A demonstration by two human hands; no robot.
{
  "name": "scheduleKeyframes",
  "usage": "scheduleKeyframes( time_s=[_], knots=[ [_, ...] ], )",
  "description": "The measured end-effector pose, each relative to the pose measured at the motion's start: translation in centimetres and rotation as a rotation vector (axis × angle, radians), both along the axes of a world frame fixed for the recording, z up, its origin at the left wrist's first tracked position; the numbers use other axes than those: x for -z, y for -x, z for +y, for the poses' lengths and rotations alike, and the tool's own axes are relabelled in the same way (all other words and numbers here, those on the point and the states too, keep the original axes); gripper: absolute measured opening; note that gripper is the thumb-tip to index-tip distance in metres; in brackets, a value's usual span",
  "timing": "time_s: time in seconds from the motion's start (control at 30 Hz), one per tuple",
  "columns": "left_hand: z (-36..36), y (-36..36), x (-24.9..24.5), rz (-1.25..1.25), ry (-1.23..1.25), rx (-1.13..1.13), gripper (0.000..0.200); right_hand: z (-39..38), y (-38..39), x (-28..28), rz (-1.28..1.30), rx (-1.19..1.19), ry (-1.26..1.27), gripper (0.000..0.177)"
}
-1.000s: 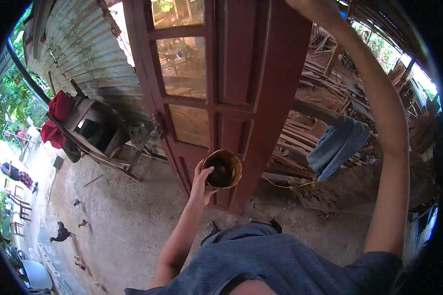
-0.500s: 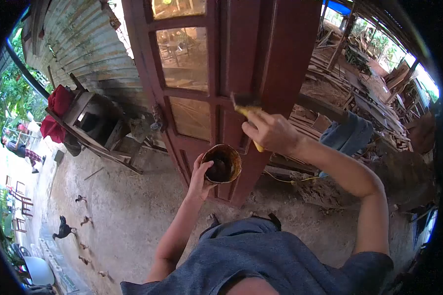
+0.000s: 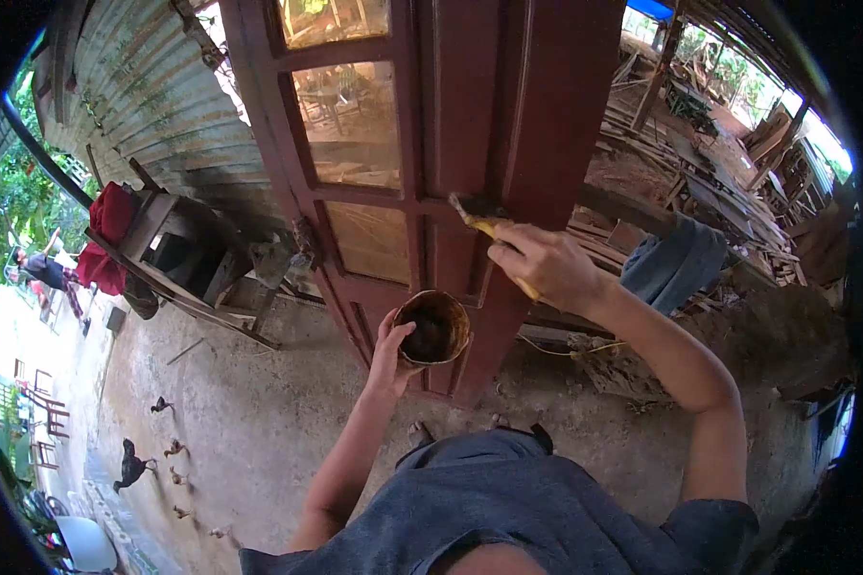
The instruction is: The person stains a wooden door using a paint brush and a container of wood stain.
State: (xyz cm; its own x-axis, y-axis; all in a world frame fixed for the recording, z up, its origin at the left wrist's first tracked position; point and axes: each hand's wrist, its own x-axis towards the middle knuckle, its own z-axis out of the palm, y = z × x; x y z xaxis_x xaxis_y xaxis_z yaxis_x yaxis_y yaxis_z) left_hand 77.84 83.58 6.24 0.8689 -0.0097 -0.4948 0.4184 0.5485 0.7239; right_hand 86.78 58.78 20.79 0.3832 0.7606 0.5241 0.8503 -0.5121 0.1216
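A dark red wooden door (image 3: 460, 96) with glass panes (image 3: 350, 125) stands upright before me. My right hand (image 3: 547, 266) is closed round the yellow handle of a paintbrush (image 3: 494, 228), whose dark bristles are at the door's middle rail. Below and left of it, my left hand (image 3: 390, 350) grips a round container (image 3: 431, 328) with a stained rim and dark contents. The container is in front of the lower part of the door.
At left are a wooden cabinet (image 3: 187, 244) with red cloth (image 3: 110, 230), a corrugated metal wall (image 3: 153, 105), a person (image 3: 48, 273), a black hen (image 3: 132, 467) and chicks. A blue-grey cloth (image 3: 676, 264) and stacked planks (image 3: 729, 192) are at right.
The view has shifted slightly. The brush and my right hand are a little lower and further right in view. Both hands keep their hold, and the distant person has changed pose.
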Motion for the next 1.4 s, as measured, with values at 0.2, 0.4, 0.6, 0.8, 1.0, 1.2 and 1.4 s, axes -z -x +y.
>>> scheduleKeyframes(
  time_s=[0.2, 0.4, 0.6, 0.8, 1.0, 1.2, 1.4],
  knots=[
    [1.0, -0.4, 0.7, -0.018, 0.008, 0.035, 0.06, 0.1, -0.8, -4.9, 0.017, 0.125, -0.159, 0.015],
    [0.5, -0.8, 0.5, -0.005, -0.009, 0.02, 0.061, -2.8, -0.4, -10.7, -0.544, 0.191, -0.202, 0.022],
    [-0.5, -1.5, 1.1, -0.01, 0.005, 0.077, 0.064, -3.0, 3.7, 2.3, -0.323, 0.1, 0.328, 0.021],
    [-1.2, -1.9, 1.4, -0.027, 0.031, 0.144, 0.066, -4.8, 3.9, 0.8, 0.352, 0.171, 0.072, 0.011],
    [-1.4, -2.1, 2.1, -0.017, 0.058, 0.167, 0.064, -8.3, -2.2, -15.6, -0.33, 0.063, -0.305, 0.019],
    [-2.5, -1.9, 2.0, -0.013, 0.091, 0.203, 0.061, -9.9, -4.7, -17.2, -0.689, 0.177, -0.123, 0.017],
    [-3.4, -1.4, 1.4, -0.004, 0.066, 0.194, 0.058, -10.5, 2.9, 2.1, -0.384, 0.152, 0.005, 0.017]
  ],
)
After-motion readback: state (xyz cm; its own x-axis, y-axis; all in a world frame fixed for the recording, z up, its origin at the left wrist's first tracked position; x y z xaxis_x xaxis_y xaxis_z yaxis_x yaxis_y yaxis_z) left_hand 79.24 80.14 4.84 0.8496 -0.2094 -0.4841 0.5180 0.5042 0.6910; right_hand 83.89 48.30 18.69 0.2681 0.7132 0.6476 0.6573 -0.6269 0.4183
